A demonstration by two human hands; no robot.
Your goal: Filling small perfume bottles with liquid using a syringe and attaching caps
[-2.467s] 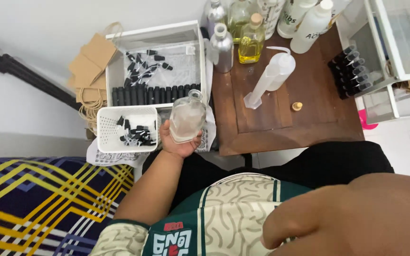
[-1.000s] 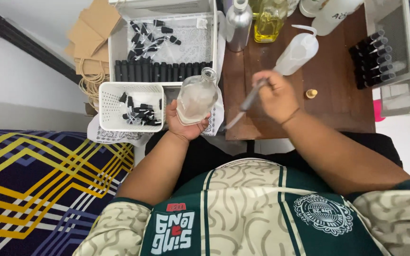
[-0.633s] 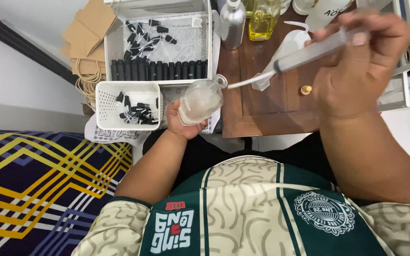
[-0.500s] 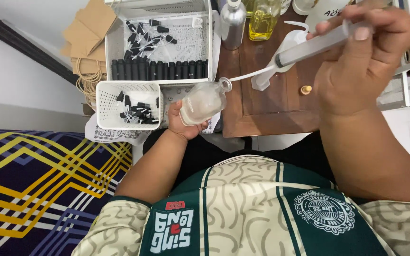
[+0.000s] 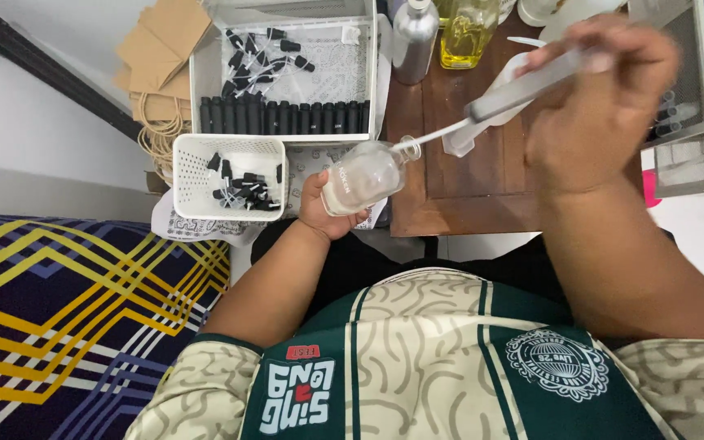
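Resting in left-hand fingers (image 5: 329, 213): glass bottle (image 5: 365, 174)

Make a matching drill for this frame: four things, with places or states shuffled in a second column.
1. glass bottle
2. syringe
3. small basket
4. yellow bottle

a. on the wooden table
b. in the right hand, tip at the bottle mouth
c. holds loose black caps
d. tilted in the left hand

Pairs: 1-d, 2-b, 3-c, 4-a

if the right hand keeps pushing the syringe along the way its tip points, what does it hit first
The right hand aims the syringe down-left; its thin tip sits at the mouth of the clear glass bottle in the left hand, so probably the bottle's neck or inside.
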